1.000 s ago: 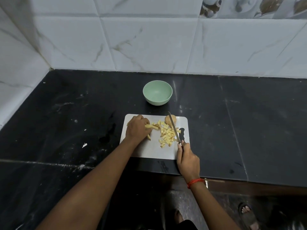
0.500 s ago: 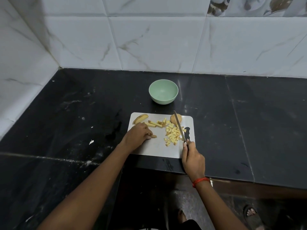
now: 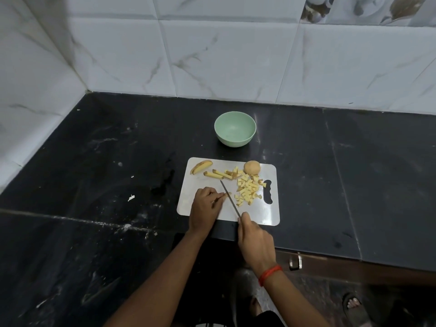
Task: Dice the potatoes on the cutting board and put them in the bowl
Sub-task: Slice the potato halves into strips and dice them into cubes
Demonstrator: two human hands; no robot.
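– At the left of the black stone tabletop [image 3: 94, 161] we see only a small white scrap [image 3: 131, 197]. What do we meet next?

– We meet the white rectangular plastic cutting board [image 3: 187, 197], lying near the tabletop's front edge. A skin-on potato wedge [image 3: 201, 166] sits in its far left corner. Nearer us the left hand [image 3: 206, 208] rests on the board, fingers curled, pinching a small pale potato strip [image 3: 227, 194].

– And right of the wedge?

– We find a few long yellow potato sticks [image 3: 217, 174]. Then comes the slim steel knife [image 3: 230, 199], slanting across the board with its tip towards the sticks and its blade just beside the pinched strip. We cannot tell whether the edge touches the board.

– Where do we place the bowl?

– The pale green round bowl [image 3: 235, 128] stands on the tabletop just beyond the board's far edge, apart from it. All the potato we can see lies on the board.

– Further right?

– A heap of small yellow potato dice [image 3: 249, 190] lies there, with a rounded unpeeled potato piece [image 3: 252, 167] at the far edge above it. The right hand [image 3: 256, 241] is clenched round the knife's handle at the board's near edge. It has a red thread bracelet [image 3: 269, 274] on the wrist. At the right end of the board we see its cut-out grip slot [image 3: 267, 192]. Past that, a metal latch [image 3: 295, 261] sits under the tabletop's front, and a sandalled foot [image 3: 354, 305] is on the floor.
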